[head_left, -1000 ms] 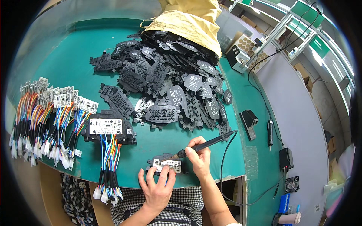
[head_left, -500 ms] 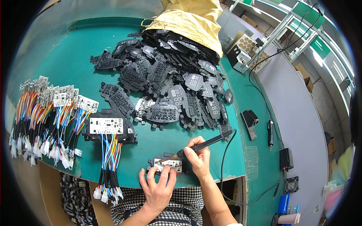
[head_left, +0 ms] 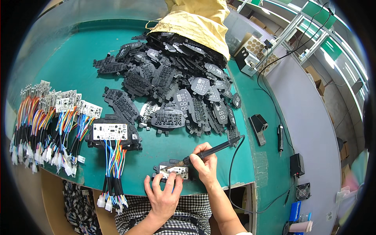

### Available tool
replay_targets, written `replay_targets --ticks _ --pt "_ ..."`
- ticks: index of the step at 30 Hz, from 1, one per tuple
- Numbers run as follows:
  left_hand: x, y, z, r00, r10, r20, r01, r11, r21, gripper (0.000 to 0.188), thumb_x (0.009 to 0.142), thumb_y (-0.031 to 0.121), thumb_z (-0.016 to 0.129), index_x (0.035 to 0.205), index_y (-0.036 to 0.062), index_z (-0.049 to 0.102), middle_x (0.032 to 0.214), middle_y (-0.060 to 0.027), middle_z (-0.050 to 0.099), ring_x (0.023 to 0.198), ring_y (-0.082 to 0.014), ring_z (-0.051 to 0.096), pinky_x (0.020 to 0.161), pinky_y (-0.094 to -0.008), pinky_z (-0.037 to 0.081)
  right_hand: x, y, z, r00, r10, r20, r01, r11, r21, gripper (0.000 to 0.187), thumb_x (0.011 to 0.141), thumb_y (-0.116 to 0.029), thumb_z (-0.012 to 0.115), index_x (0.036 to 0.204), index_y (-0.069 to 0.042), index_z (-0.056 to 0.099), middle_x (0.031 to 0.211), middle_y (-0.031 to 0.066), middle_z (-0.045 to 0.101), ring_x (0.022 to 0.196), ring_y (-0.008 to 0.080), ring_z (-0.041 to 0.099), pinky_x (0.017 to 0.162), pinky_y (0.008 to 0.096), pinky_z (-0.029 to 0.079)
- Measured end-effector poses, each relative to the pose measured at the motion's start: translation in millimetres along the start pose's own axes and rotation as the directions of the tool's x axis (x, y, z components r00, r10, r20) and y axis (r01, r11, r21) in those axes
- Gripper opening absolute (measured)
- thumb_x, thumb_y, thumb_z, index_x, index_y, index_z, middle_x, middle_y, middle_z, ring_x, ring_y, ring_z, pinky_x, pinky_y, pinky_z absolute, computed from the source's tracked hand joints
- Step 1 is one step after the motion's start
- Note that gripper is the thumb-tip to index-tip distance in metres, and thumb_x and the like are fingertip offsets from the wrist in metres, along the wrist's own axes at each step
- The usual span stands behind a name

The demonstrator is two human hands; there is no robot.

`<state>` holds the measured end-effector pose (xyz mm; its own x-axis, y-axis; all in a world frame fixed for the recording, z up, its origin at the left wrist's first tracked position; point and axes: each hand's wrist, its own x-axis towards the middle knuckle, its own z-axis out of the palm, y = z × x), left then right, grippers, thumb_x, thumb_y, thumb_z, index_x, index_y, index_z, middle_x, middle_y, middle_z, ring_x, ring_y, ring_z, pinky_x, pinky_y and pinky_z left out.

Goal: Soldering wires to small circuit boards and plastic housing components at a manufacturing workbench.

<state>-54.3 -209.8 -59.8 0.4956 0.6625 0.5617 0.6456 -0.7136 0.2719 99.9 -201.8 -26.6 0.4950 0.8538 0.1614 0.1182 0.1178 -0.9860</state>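
A small white circuit board [head_left: 178, 171] lies in a black plastic housing [head_left: 169, 162] near the table's front edge. My left hand [head_left: 163, 197] holds the board down from the near side, its bent fingertips pressed along the lower edge. In my right hand [head_left: 205, 166] is a soldering iron [head_left: 213, 150], gripped like a pen, with its tip slanting down to the board's left end. Whether the tip touches the board is too small to tell. Left of my hands, another white board [head_left: 110, 131] with coloured wires rests on stacked black housings.
A heap of black display housings [head_left: 168, 117] spills from a yellow sack [head_left: 196, 23]. Wired boards [head_left: 64, 103] are bunched at left. The iron's cable [head_left: 232, 176] loops right, near a black iron stand [head_left: 258, 129], a screwdriver-like tool [head_left: 281, 138] and a small fan [head_left: 302, 192].
Hardly anything differs. Both hands and the soldering iron keep almost the same place over the board, and the whole view has shifted very slightly.
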Motion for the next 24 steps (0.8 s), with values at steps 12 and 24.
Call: replay_targets --ticks 12,24 --pt "-0.2 0.1 -1.9 1.0 0.002 0.024 -0.001 1.0 -0.01 0.017 0.071 0.015 0.063 0.088 0.0145 0.063 0.104 0.0003 0.055 0.096 -0.0272 0.046 0.087 -0.0556 0.035 0.1 2.0 -0.4 1.0 -0.002 -0.002 0.002 1.0 -0.002 0.013 0.075 -0.009 0.06 0.078 -0.003 0.049 0.068 -0.0021 0.047 0.061 0.0046 0.042 0.054 0.0194 0.035" --pt "0.8 -1.0 -1.7 1.0 0.011 0.019 -0.011 1.0 0.001 0.017 0.071 0.014 0.062 0.088 0.0143 0.062 0.104 0.0001 0.055 0.096 -0.0276 0.047 0.087 -0.0557 0.035 0.7 2.9 -0.8 1.0 -0.011 -0.002 0.011 1.0 -0.007 0.014 0.075 -0.009 0.06 0.077 -0.002 0.048 0.068 -0.002 0.048 0.06 0.0047 0.042 0.053 0.0196 0.035"
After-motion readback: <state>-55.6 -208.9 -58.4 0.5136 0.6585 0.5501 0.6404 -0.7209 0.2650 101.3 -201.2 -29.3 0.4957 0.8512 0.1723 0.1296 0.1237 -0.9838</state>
